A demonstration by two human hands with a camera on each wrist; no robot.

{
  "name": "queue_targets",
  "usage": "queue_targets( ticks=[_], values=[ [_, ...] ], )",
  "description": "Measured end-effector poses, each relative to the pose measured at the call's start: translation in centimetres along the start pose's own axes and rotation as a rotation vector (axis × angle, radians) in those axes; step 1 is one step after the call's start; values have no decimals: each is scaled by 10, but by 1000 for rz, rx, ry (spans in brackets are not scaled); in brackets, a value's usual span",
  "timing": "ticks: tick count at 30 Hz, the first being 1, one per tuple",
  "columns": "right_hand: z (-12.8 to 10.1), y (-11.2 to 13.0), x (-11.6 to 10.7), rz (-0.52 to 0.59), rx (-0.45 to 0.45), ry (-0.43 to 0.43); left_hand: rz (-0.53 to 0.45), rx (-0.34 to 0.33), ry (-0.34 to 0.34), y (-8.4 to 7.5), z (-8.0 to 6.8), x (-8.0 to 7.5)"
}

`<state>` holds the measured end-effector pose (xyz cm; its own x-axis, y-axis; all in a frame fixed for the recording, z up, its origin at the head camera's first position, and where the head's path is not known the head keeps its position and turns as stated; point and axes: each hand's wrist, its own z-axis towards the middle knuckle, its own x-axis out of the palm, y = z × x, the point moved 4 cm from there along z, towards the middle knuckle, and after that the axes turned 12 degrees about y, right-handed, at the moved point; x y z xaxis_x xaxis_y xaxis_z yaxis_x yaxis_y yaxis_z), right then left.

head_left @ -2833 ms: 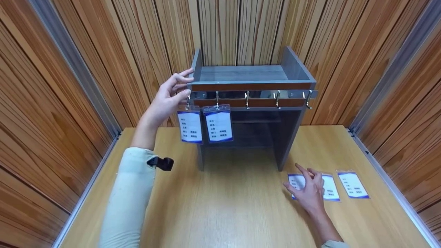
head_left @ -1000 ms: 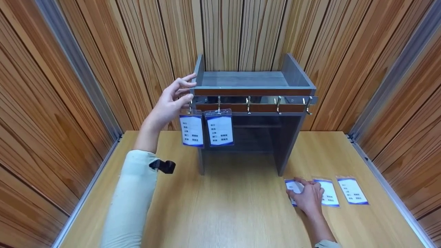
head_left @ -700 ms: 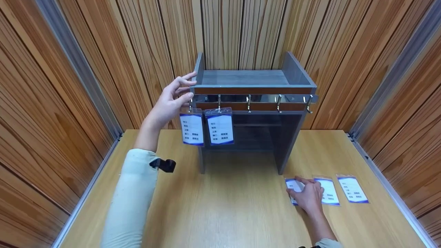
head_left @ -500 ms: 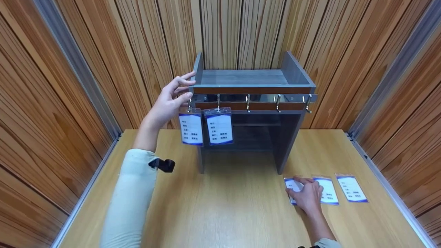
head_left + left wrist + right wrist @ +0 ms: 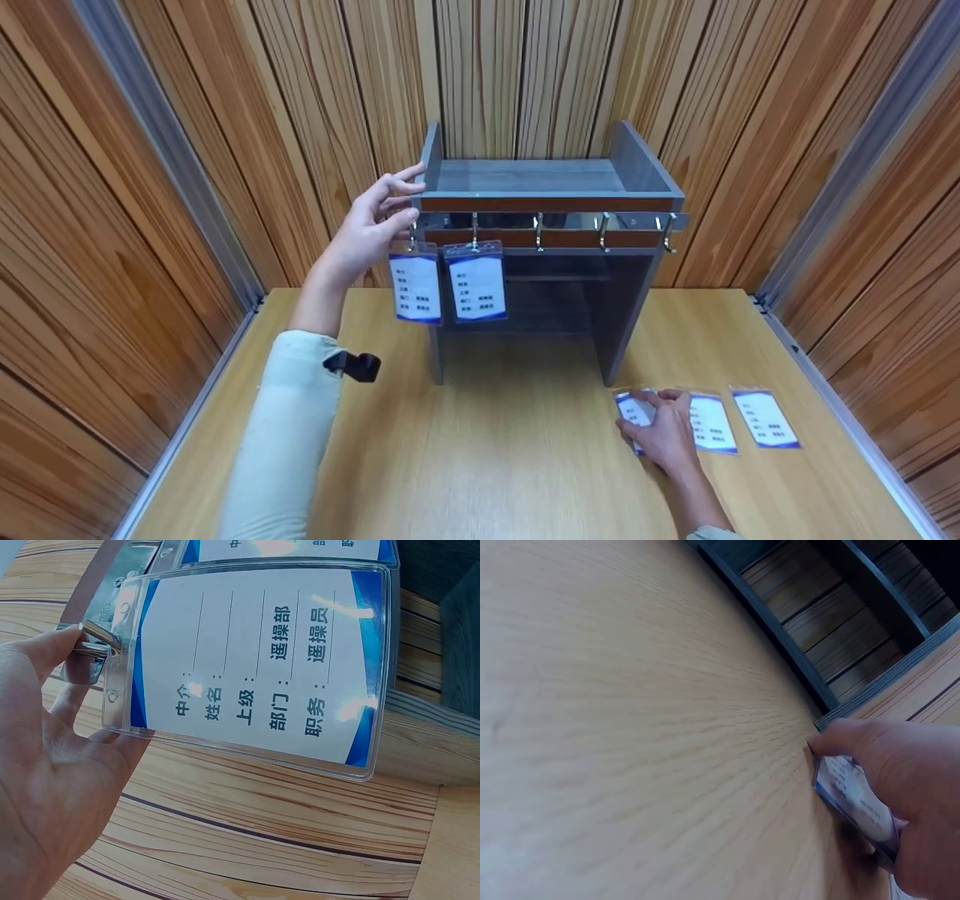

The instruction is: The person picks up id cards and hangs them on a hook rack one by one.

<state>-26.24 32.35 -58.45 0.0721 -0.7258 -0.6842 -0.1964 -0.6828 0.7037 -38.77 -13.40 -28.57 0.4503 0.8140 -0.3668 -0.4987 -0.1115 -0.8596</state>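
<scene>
White badge, blue bands at its ends, clear sleeve, small dark print; much of its face covered by my own knuckles. Lies under my right hand, on the table: thumb at its left edge, fingers across its upper part, so I have it in a pinch. From the wrist view it looks slanted; whether any edge is off the wood, I can't tell.

Just right of that hand, a second badge of the same pattern, flat, close to my knuckles. Farther right, a third badge, also flat.

Ahead and to the left of it stands the grey rack, its right side panel rising just beyond my grip. Front rail carries five hooks.

Left hand: fingers loosely extended against the rack's left side, thumb tip at the first hook. Just below the thumb hangs one badge; to its right, another hanging badge on the second hook. Wood-panelled wall behind.
</scene>
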Motion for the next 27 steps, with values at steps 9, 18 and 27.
queue_targets(
  ticks=[9, 18, 27],
  values=[
    [-2, 0, 1, -6, -28, -46, -7, -6, -2, 0, 0, 1],
    [-3, -2, -1, 25, 2, -22, 4, -11, -4, 2, -2, 0],
    [-5, 0, -7, 30, 0, -49, 12, 0, -8, 1, -2, -1]
  ],
)
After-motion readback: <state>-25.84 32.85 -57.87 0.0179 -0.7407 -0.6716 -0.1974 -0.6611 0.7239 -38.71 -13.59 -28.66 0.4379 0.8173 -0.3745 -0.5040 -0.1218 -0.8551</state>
